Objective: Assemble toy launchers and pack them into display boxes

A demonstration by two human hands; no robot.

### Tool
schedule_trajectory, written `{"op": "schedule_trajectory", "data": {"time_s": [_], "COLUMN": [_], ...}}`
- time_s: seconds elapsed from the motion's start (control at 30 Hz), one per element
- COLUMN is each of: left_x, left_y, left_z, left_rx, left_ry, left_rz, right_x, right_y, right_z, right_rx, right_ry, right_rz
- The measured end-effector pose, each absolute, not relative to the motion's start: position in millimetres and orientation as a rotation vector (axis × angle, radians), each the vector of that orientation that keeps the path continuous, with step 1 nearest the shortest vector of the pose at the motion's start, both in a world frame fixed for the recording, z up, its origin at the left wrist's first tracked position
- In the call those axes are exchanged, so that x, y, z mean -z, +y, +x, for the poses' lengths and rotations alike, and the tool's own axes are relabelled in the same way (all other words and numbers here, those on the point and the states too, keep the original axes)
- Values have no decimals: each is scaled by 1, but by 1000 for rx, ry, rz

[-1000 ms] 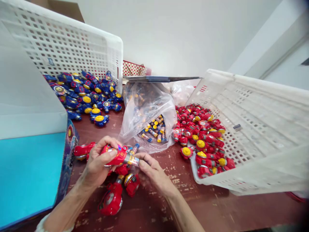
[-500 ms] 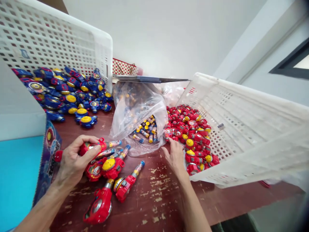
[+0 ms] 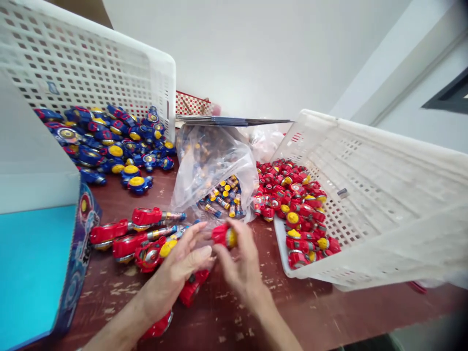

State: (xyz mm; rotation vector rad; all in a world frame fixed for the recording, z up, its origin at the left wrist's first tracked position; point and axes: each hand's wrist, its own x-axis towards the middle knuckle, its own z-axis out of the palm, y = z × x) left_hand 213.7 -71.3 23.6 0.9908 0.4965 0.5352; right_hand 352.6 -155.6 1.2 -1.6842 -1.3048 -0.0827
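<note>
My right hand [image 3: 243, 258] is closed on a small red and yellow toy [image 3: 224, 236] above the middle of the table. Close to the toy's left side is my left hand [image 3: 179, 268], its fingers apart and nothing seen in it. Beneath and left of my left hand lie several red toys [image 3: 127, 243] with printed tubes fitted to their ends. Some of these are partly hidden by my hands. A clear plastic bag [image 3: 186, 180] behind my hands lies open, with yellow and blue tubes [image 3: 223, 200] at its mouth.
Red toys [image 3: 303, 209] spill from a tipped white basket [image 3: 383, 195] at the right. Blue toys [image 3: 109, 141] lie by another white basket [image 3: 120, 58] at the back left. A box with a light blue inside [image 3: 32, 263] stands at the left edge of the dark red table [image 3: 263, 312].
My right hand has come back from the red pile with a toy. My left hand has let go of its red toy and moved right, toward my right hand. The view has shifted slightly.
</note>
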Motion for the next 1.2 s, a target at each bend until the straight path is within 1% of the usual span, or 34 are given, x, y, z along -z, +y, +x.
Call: {"op": "schedule_trajectory", "data": {"time_s": [0.07,0.13,0.2,0.23,0.27,0.33,0.43,0.57,0.73,0.83,0.93,1.07,1.2], "left_x": [-24,-23,-23,-24,-26,-29,-36,-37,-35,-36,-38,-37,-38], "left_y": [-70,-62,-52,-48,-44,-41,-40,-36,-29,-29,-32,-34,-35], "left_z": [214,208,200,196,193,187,182,174,170,175,179,180,179], "left_rx": [-516,-583,-648,-668,-683,-697,-690,-712,-704,-631,-598,-612,-670], "left_ry": [480,525,585,608,626,651,694,753,756,744,731,689,626], "left_rz": [810,724,662,630,597,543,519,542,633,680,745,978,1221], "right_x": [-12,-16,-11,-5,1,15,29,20,-14,-24,-25,-22,-23], "right_y": [-145,-128,-104,-92,-79,-59,-45,-63,-116,-138,-146,-150,-155], "right_z": [330,333,355,368,381,400,405,388,360,346,340,340,336], "right_rx": [-204,-360,-314,-196,-165,-118,-95,-149,-382,-403,-329,-308,-477], "right_ry": [-1392,-1362,-1279,-1268,-1270,-1280,-1278,-1354,-1605,-1642,-1654,-1676,-1531], "right_rz": [-1478,-1462,-1664,-1857,-1934,-2050,-2124,-2048,-1682,-1530,-1507,-1457,-1469]}}
